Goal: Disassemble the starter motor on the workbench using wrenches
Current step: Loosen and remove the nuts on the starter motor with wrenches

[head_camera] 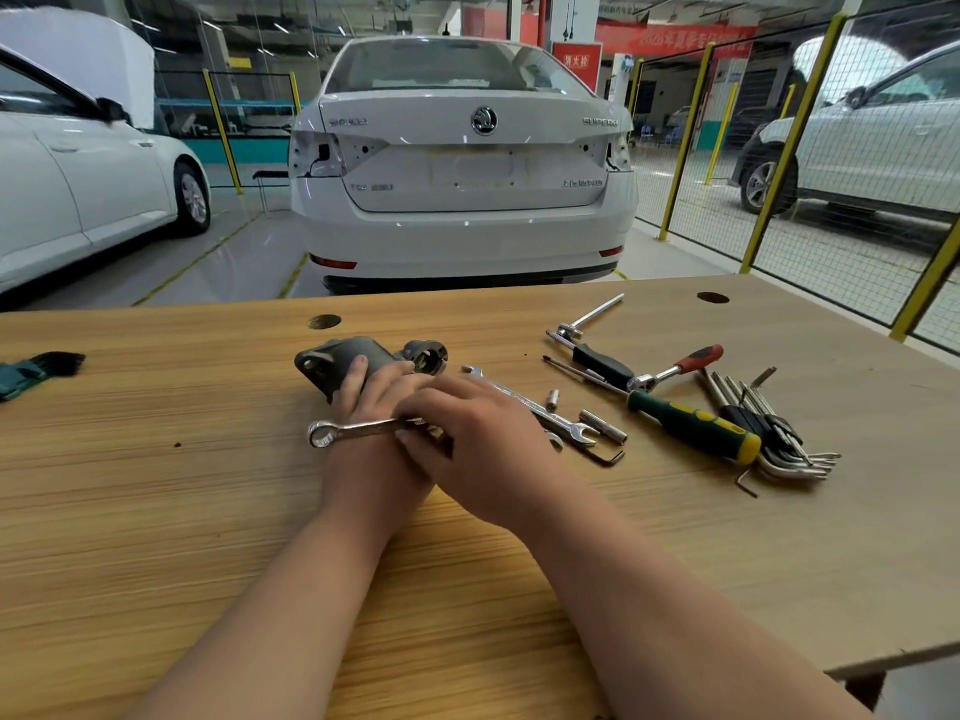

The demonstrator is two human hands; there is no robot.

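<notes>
- Table [156, 511]: pale wood-grain top w/ two round holes near the far edge.
- Starter motor [363, 356] lies on the table at 12 o'clock from the hands, dark grey, flange toward 9.
- Left hand [371, 402] rests on the motor, fingers curled over the housing and gripping it.
- Right hand [483, 449]: fingers closed round the shank of a combination wrench [353, 431]; the ring end points to 9 o'clock, across the left wrist.
- Loose tools spread at 3 o'clock of the motor: second wrench [530, 407], red-handled ratchet [680, 366], green/yellow screwdriver [696, 426], hex key set [769, 433].
- Brush [36, 374] at the 9 o'clock table edge.
- Room: garage bay w/ glossy floor; white car [462, 226] parked tail-on at 12 o'clock (tail lamps out), more cars at 10 and 2; yellow-post mesh fence [795, 132] at 2.
- Writing: boot badge at right reads approx. SUPERB, others blurred; red sign [576, 62] has Chinese characters, not legible.
</notes>
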